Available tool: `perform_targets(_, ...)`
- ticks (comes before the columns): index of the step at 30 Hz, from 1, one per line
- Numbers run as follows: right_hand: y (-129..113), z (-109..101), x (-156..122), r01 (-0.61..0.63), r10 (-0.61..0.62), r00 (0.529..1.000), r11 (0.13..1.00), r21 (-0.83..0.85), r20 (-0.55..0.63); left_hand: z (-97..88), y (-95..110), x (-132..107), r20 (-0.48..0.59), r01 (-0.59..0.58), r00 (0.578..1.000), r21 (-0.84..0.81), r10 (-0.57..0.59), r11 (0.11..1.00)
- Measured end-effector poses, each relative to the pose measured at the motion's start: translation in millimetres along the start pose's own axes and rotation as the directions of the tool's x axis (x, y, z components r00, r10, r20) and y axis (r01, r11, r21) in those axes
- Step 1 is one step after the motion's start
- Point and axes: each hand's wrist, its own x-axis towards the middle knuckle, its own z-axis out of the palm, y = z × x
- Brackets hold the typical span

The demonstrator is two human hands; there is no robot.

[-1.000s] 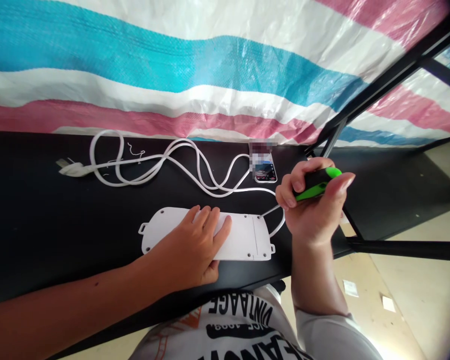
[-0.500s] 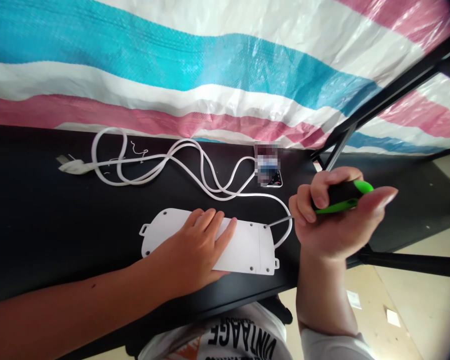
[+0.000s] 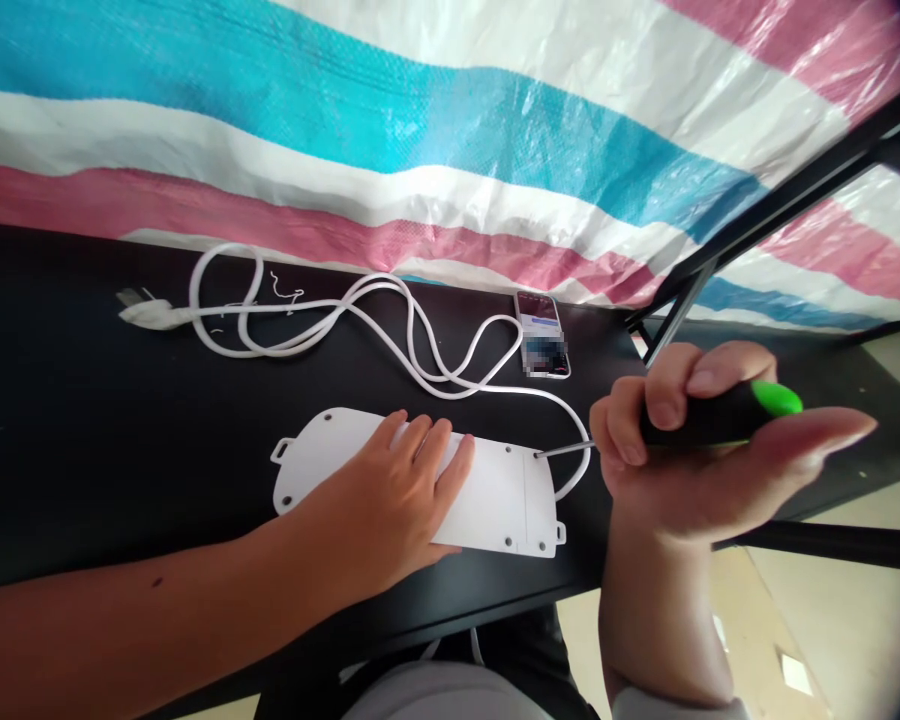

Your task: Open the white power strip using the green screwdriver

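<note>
A white power strip (image 3: 487, 490) lies underside up on the black table, with screw holes near its ends and a hanging tab at each end. My left hand (image 3: 397, 495) lies across its middle, fingers over the far edge and thumb at the near side, gripping it. My right hand (image 3: 667, 480) is closed around the black and green handle of a screwdriver (image 3: 705, 415). The shaft slants down to the left, its tip at the far right corner hole. From the strip's right end runs a white cord (image 3: 375, 330), looped behind it, to a plug (image 3: 150, 312).
A phone (image 3: 544, 335) with a lit, partly blurred screen lies behind the strip. Thin white tie scraps (image 3: 289, 293) sit by the cord. Striped plastic sheeting (image 3: 435, 120) hangs along the back of the table (image 3: 157, 440). A black metal frame (image 3: 802, 205) stands at the right.
My right hand and the screwdriver handle have shifted right and turned, while the tip stays at the same corner hole. My left hand keeps its hold on the strip. The view has shifted slightly.
</note>
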Motion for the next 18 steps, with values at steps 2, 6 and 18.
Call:
perform_targets(2, 0, -5, 0, 0.001, -0.001, 0.998, 1.000, 0.005, 0.062, 0.0, 0, 0, 0.010, 0.000, 1.000, 0.001, 0.000, 1.000)
perform_targets(6, 0, -13, 1, -0.006, 0.001, 0.989, 0.999, 0.037, 0.149, -0.2, -2, 2, 0.012, 0.005, 1.000, 0.004, -0.005, 1.000)
perform_targets(18, 1, -14, -3, -0.001, -0.014, 0.978, 0.997, 0.075, 0.207, -1.9, -3, 3, 0.025, -0.013, 1.000, 0.006, 0.013, 1.000)
